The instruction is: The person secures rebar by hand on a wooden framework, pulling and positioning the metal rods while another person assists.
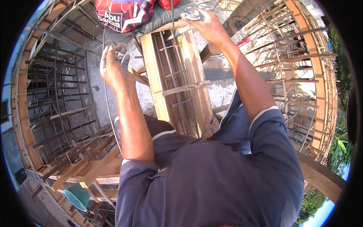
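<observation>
My left hand (114,67) is raised left of the timber beam form, its grey-smeared fingers half bent and apart, with nothing visible in it. A thin rod (107,96) runs close beside that wrist. My right hand (206,25) is held beyond the form's far right end, its fingers curled in and coated grey. Whatever it may grip is hidden. Between my arms lies the beam form, with a light board (154,73) on its left and another board (197,70) on its right. Steel reinforcing bars (168,62) and cross ties run inside it. A wooden strip (181,89) crosses its top.
Another person in a red patterned shirt (126,15) and grey trousers (162,19) sits at the form's far end. Timber scaffolding (56,81) drops away at left, with more scaffolding (291,68) at right. A green bucket (77,196) stands low at left. My sandalled foot (210,127) is beside the form.
</observation>
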### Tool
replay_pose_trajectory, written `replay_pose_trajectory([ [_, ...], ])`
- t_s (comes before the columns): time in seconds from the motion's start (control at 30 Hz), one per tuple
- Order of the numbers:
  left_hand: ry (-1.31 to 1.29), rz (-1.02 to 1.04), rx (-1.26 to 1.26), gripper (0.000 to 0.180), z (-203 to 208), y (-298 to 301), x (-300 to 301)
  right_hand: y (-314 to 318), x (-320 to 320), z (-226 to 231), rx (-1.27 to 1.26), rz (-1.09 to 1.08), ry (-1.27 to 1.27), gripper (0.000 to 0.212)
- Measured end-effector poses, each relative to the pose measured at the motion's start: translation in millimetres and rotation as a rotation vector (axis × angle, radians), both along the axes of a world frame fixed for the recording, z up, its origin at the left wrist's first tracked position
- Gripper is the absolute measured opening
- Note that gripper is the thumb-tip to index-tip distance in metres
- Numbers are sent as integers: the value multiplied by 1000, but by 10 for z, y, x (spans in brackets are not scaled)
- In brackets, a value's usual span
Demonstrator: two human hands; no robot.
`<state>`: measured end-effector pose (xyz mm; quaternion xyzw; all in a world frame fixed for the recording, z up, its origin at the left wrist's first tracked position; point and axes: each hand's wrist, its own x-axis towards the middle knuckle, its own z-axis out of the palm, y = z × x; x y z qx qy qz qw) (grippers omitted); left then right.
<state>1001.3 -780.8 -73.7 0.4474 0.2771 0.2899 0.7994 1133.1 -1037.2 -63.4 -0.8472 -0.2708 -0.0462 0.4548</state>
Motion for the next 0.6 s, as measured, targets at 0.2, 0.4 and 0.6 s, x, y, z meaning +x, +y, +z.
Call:
replay_pose_trajectory([
  [0.2,-5,-149,-62,32,-3,-116,75,-245,45,4,190,-54,94,27],
  [0.4,-31,-174,-48,28,-16,-187,135,-43,94,-3,53,-239,4,34],
  [0.6,-30,-168,88,31,92,-199,57,408,611,453,361,-286,317,26],
])
